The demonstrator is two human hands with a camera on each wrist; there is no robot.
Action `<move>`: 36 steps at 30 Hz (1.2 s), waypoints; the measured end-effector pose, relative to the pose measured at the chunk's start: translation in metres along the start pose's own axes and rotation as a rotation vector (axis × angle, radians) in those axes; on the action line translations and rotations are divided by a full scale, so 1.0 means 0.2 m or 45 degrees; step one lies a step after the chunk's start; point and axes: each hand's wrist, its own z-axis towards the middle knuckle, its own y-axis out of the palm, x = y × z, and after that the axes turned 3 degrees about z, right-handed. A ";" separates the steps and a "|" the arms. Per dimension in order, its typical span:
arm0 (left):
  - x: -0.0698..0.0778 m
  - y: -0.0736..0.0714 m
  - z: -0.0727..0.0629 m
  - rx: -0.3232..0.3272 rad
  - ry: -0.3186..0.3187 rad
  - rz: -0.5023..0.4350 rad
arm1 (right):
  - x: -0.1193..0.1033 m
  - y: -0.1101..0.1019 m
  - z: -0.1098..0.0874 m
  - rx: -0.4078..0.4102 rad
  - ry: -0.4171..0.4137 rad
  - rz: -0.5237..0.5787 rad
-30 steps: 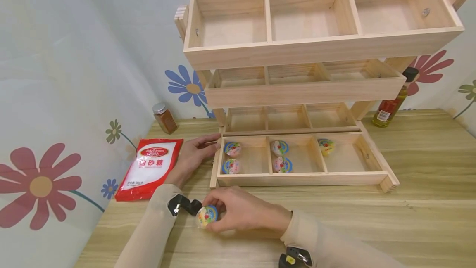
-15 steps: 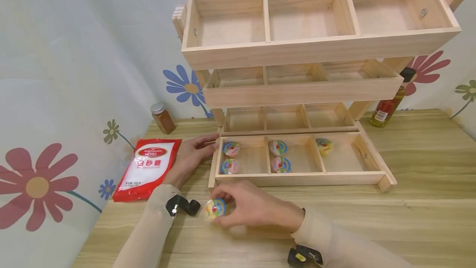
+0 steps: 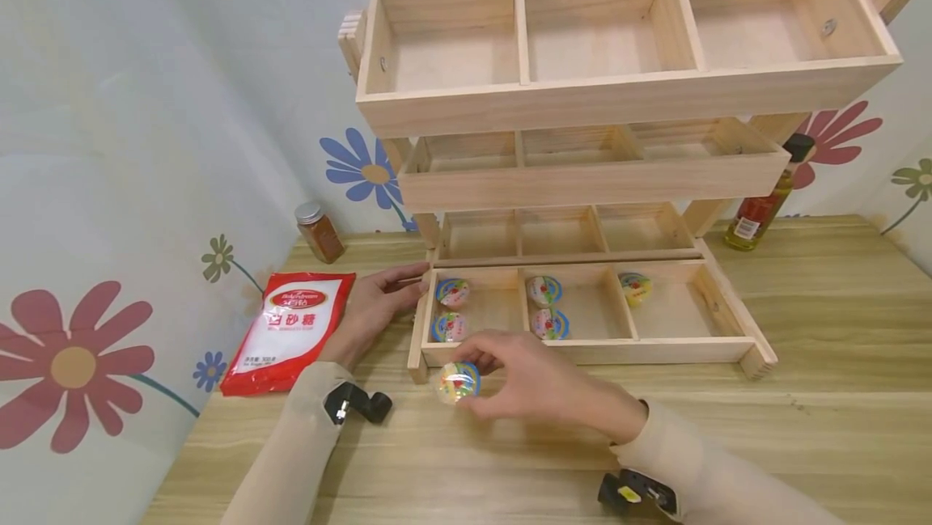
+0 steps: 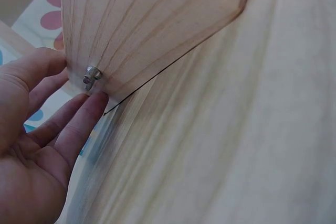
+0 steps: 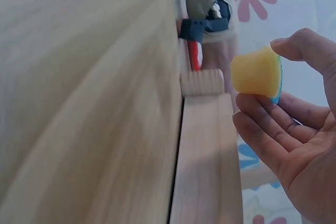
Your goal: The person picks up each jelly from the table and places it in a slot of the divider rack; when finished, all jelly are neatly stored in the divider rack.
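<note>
My right hand (image 3: pixel 535 375) pinches a yellow jelly cup (image 3: pixel 457 383) by its rim, between thumb and fingers, just in front of the rack's lowest tray (image 3: pixel 597 353). Its yellow body and bluish lid edge show in the right wrist view. My left hand (image 3: pixel 371 311) rests its fingers against the left side of the wooden rack, close to a metal bolt (image 4: pixel 92 75). Two pink jelly cups (image 3: pixel 450 327) lie in that tray's left compartment, two more pink jelly cups (image 3: pixel 549 323) in the middle one. A yellow jelly cup (image 3: pixel 636 289) sits in the right compartment.
Higher tiers of the rack (image 3: pixel 626 92) rise behind, each split into three compartments. A red and white bag (image 3: pixel 291 331) lies left of the rack, with a spice jar (image 3: pixel 319 232) behind it. An oil bottle (image 3: pixel 760 205) stands at the right rear.
My right hand has carried the yellow jelly cup to the right and up toward the tray. The left hand stays at the rack's side.
</note>
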 end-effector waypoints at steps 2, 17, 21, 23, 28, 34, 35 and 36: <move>0.00 0.00 0.00 -0.001 -0.001 0.003 | 0.00 -0.03 -0.01 0.027 -0.014 -0.015; 0.00 0.00 0.00 -0.016 -0.008 0.009 | 0.05 -0.21 -0.12 0.148 0.022 0.016; 0.00 0.00 0.00 -0.019 0.001 0.016 | 0.06 -0.28 -0.16 0.200 0.020 -0.022; 0.00 0.00 0.00 -0.021 0.003 0.018 | 0.07 -0.32 -0.18 0.226 0.021 -0.041; 0.00 0.00 0.00 -0.019 0.004 0.035 | 0.09 -0.41 -0.24 0.266 0.091 -0.048; 0.00 0.00 0.00 -0.016 -0.001 0.047 | 0.13 -0.50 -0.30 0.329 0.158 -0.118; 0.00 0.00 0.00 -0.018 -0.001 0.045 | 0.13 -0.51 -0.31 0.341 0.166 -0.130; 0.00 0.00 0.00 -0.020 0.000 0.046 | 0.14 -0.53 -0.31 0.356 0.182 -0.150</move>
